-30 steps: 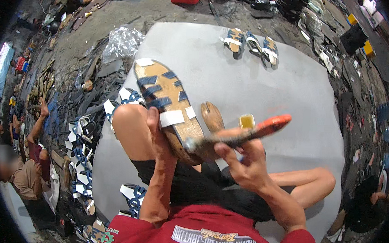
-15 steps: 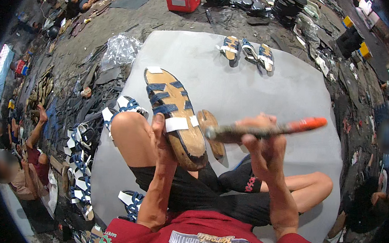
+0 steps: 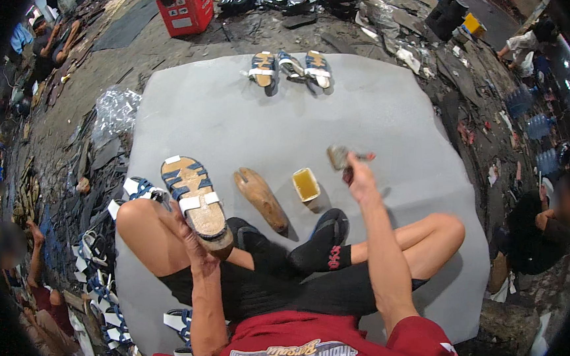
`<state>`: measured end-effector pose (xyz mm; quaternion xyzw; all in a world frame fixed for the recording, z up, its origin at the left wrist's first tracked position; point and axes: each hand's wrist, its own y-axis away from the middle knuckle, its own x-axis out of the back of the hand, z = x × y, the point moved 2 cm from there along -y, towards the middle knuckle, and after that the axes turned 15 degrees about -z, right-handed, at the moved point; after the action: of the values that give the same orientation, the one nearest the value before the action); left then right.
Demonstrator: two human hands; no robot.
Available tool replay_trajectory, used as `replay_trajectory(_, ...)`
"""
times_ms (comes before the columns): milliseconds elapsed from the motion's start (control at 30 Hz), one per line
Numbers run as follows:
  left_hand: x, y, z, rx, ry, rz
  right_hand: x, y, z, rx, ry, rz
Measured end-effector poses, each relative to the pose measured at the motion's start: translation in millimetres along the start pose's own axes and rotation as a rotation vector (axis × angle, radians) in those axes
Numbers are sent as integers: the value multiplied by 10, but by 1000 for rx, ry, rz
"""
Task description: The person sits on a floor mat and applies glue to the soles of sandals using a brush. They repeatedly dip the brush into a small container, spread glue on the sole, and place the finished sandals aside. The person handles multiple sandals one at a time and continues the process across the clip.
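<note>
My left hand [image 3: 195,236] is closed on a sandal [image 3: 194,195] with a tan footbed, dark blue straps and a white strap, tilted above my left knee. A brown block shows under its heel end. Over the mat at the right, my right hand [image 3: 361,179] is closed around a tool with a grey head [image 3: 338,157] and an orange-red part; its exact kind is unclear. Between the hands lies a wooden shoe last [image 3: 260,199] on the mat. Beside it stands a small open container [image 3: 306,185] with yellow contents.
Finished-looking sandals [image 3: 291,67] sit at the far edge of the grey mat [image 3: 203,113]. More sandals [image 3: 108,291] are piled along its left side. A red box [image 3: 184,9] stands beyond. Scraps cover the floor, and other people sit at both sides.
My right hand has moved the tool away from the sandal, out over the mat. The sandal is lower, nearer my left knee. The view has shifted, and the yellow container has come into sight.
</note>
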<state>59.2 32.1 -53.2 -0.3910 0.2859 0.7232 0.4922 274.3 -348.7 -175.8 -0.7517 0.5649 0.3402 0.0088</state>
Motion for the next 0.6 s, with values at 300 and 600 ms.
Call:
replay_trajectory(300,-175,128,39,1,-125,-13,-95,-147,965,-99,307,188)
replay_trajectory(600,-89,56,102,-107,-96,49,-770,335,355,197,1330,307)
